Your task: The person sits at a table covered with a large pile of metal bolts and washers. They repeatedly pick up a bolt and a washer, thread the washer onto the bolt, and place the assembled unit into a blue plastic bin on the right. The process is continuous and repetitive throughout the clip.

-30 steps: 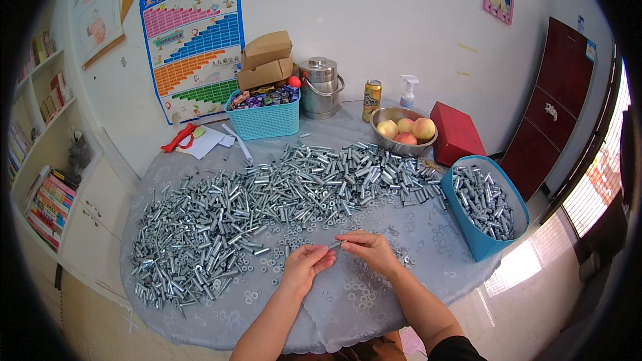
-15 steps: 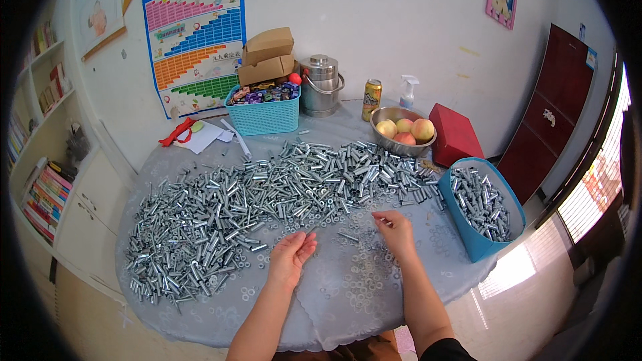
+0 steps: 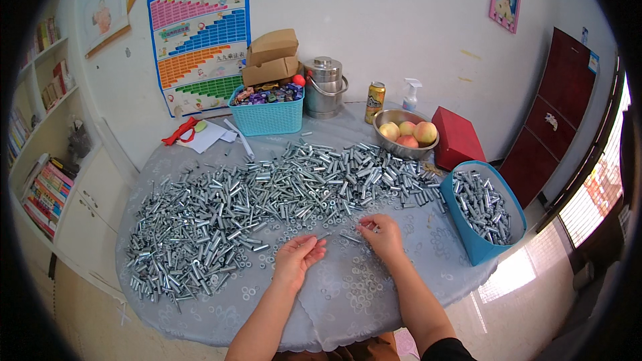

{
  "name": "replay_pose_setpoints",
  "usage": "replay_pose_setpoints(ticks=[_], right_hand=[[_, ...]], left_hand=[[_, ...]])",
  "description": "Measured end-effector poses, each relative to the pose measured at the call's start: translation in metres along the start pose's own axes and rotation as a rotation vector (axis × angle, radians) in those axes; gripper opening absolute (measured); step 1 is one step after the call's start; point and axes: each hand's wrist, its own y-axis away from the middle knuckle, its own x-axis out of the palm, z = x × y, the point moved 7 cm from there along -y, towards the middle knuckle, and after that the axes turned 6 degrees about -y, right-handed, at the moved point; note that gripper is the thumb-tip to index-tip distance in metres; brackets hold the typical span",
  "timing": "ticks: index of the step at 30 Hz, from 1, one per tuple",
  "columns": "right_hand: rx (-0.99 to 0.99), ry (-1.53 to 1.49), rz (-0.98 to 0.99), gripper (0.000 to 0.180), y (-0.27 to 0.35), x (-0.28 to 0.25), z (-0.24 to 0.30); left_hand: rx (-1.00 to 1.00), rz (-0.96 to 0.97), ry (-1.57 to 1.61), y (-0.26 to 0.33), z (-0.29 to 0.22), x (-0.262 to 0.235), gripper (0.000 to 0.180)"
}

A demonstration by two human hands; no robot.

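Note:
A heap of silvery bolts, metal sleeves and washers [image 3: 267,187] spreads across the table in front of me. My left hand [image 3: 294,261] is raised at the heap's near edge, thumb and fingers closed on a thin metal bolt [image 3: 324,235] whose end sticks out to the right. Facing it, my right hand [image 3: 382,237] has thumb and forefinger pinched together; whatever lies between them is too small to make out. Between the hands another bolt [image 3: 349,238] lies on the tablecloth. Loose washers [image 3: 364,287] are scattered below my right hand.
At the right edge stands a blue bin [image 3: 461,227] full of metal bolt pieces. Along the back are a turquoise basket [image 3: 267,119], a steel canister [image 3: 324,97], a yellow can [image 3: 375,103], a steel bowl [image 3: 408,152] of peaches and a red box [image 3: 458,137].
My right hand has moved left and slightly down, closer to the left hand. The left hand has shifted slightly right, and the bolt's end now shows more plainly.

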Motion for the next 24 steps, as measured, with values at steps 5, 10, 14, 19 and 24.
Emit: replay_pose_setpoints(ticks=[5, 10, 14, 19, 24], right_hand=[[0.043, -0.563, 0.18, 0.019, 0.013, 0.019, 0.018], [-0.023, -0.546, 0.23, 0.018, 0.021, 0.021, 0.042], [-0.121, -0.4, 0.227, 0.016, 0.022, 0.02, 0.043], [0.11, -0.273, 0.329, 0.031, 0.025, 0.026, 0.022], [0.042, -0.499, 0.235, 0.036, 0.025, 0.026, 0.033]], left_hand=[[-0.03, -0.007, -0.056, 0.002, 0.003, 0.004, 0.022], [-0.022, -0.01, -0.104, 0.003, 0.004, 0.005, 0.022], [0.014, 0.007, -0.17, 0.003, 0.002, 0.008, 0.019], [0.07, 0.05, -0.254, 0.009, -0.001, 0.02, 0.017], [0.066, -0.021, -0.181, 0.005, 0.002, 0.01, 0.017]])
